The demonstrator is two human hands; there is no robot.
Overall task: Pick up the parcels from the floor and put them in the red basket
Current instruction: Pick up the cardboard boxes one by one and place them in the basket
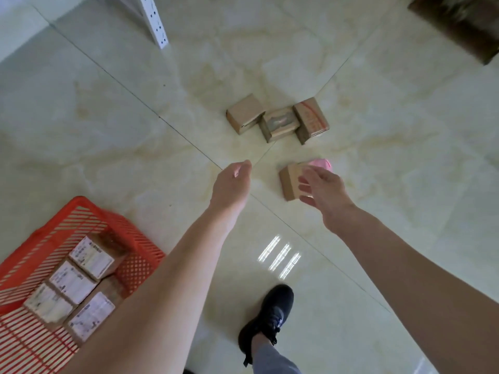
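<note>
So the floor here is glossy cream marble-look tile (108,136) with thin dark grout lines, and there's a bright light reflection near the bottom. Nearest to the camera is a black sneaker (270,317) planted on the tile. Down at the near left sits the red slatted plastic basket (140,263), already holding four small cardboard boxes with white shipping labels (73,282), packed side by side.

Both bare arms reach out forward. The left hand (232,182) hangs over bare floor, fingers loosely curled, holding nothing. The right hand (322,193) is spread open with fingers apart, hovering right over a small brown cardboard parcel (290,182) on the floor; can't tell if it's actually touching it. Something pink (322,163) peeks out just behind that parcel.

Farther out, three more brown cardboard parcels (278,120) sit bunched together, touching. At the far left there's a white perforated metal upright (154,20), and a dark brown thing (459,22) at the far right corner.
</note>
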